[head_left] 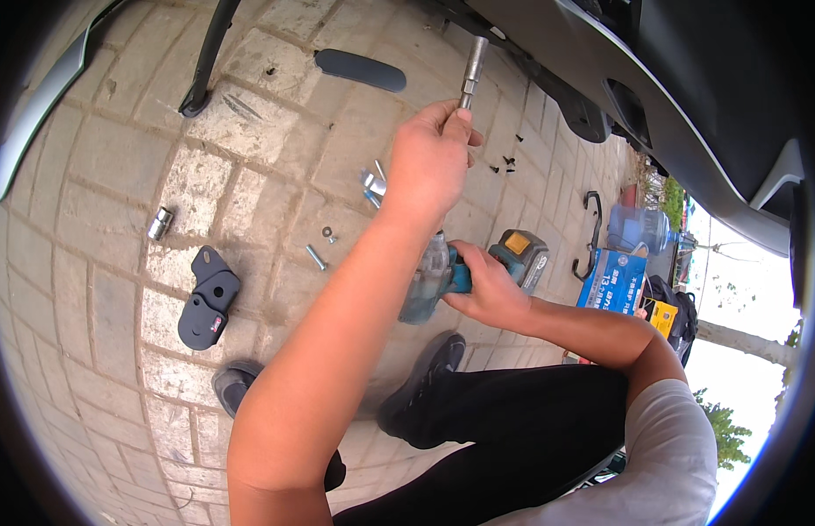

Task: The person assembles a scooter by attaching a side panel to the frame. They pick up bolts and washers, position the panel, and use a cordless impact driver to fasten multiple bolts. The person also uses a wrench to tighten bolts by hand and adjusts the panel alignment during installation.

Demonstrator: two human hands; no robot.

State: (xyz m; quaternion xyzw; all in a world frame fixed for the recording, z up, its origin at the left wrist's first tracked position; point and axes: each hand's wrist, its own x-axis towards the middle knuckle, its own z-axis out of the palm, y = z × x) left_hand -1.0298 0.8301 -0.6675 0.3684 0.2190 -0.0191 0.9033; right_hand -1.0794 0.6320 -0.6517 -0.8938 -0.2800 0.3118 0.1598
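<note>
My left hand [432, 158] is closed around a metal socket extension [474, 72], whose wide end points away from me. Below it, my right hand [493, 287] grips a teal cordless impact wrench [427, 282] by its handle. A yellow-marked battery [523, 254] sits on that tool's end. The left forearm passes in front of the tool's nose, so its tip is hidden. On the paving near the left arm lie a bolt [316, 257], a small nut or washer [327, 232] and a cluster of shiny metal hardware [373, 186].
A black hinged bracket [207, 302] and a loose socket [161, 224] lie at left. Beyond is a dark oval cover [362, 70]. Small black screws [509, 162] lie under a dark vehicle body [688, 105]. A blue box [612, 276] and water jug [633, 226] stand at right.
</note>
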